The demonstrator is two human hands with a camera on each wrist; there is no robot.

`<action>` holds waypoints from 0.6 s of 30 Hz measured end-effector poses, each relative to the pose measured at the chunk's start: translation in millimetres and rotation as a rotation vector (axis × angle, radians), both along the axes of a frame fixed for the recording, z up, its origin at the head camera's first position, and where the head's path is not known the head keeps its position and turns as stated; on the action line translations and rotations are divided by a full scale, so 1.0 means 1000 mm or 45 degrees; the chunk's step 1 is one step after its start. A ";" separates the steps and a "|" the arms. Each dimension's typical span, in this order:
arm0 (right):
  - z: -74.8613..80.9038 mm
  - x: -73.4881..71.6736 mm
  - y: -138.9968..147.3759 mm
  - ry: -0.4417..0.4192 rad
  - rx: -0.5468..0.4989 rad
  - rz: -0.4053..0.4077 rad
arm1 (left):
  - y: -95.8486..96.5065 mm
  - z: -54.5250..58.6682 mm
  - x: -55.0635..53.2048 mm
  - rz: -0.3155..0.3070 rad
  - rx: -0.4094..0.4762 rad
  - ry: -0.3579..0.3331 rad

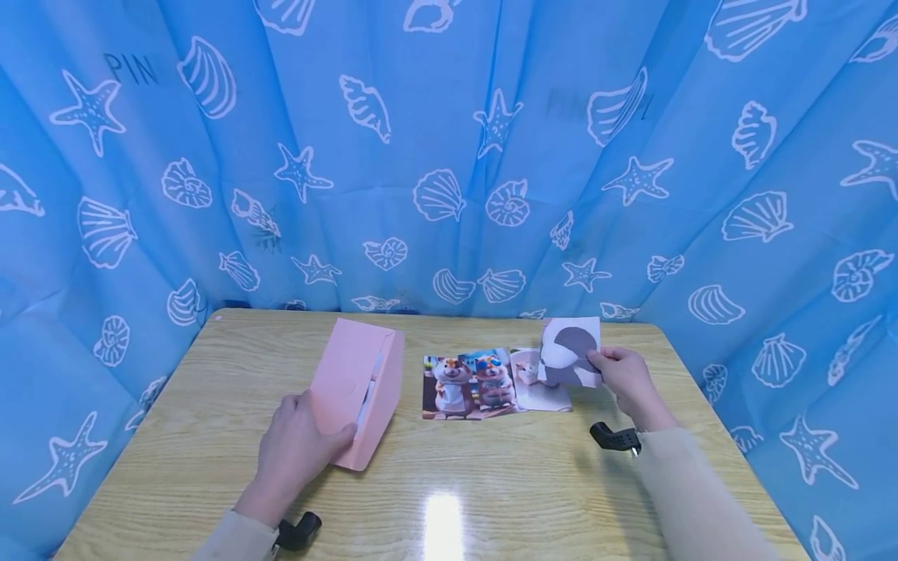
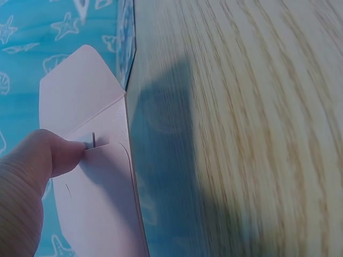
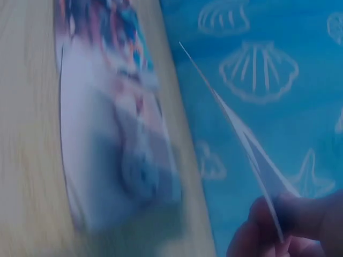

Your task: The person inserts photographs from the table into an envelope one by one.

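My left hand [image 1: 295, 444] grips a pink paper envelope [image 1: 347, 362], held tilted over the left half of the table. In the left wrist view its pointed flap [image 2: 80, 88] stands raised, and the thumb presses at the slit, where a thin edge pokes out. My right hand [image 1: 627, 382] pinches a grey-and-white picture card [image 1: 578, 339] by its right edge, seen almost edge-on in the right wrist view. Below and left of this card, a row of photo cards lies on the table: two hamster pictures [image 1: 452, 386] and a pale animal card [image 1: 543, 393], partly covered from the head view.
The wood-grain table [image 1: 505, 483] ends at a blue curtain [image 1: 435, 156] printed with shells and starfish. Black wrist-worn devices [image 1: 302, 531] sit at both wrists. A bright light reflection shows on the table's near part.
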State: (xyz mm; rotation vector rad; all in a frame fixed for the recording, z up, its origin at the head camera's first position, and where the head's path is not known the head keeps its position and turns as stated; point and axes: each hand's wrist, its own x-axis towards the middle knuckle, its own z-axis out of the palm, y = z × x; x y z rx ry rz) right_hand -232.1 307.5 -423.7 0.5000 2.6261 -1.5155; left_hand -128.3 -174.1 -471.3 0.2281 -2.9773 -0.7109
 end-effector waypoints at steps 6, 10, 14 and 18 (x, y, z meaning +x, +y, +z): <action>0.009 0.000 -0.037 0.047 -0.092 0.119 | 0.004 0.000 -0.001 0.004 -0.016 0.013; 0.010 -0.001 -0.061 0.054 -0.155 0.166 | 0.006 -0.001 -0.002 0.000 -0.018 0.022; 0.010 0.000 -0.084 0.082 -0.213 0.175 | 0.008 -0.002 -0.003 -0.012 -0.024 0.041; 0.010 0.002 -0.105 0.120 -0.284 0.172 | 0.009 -0.001 -0.002 -0.022 -0.030 0.055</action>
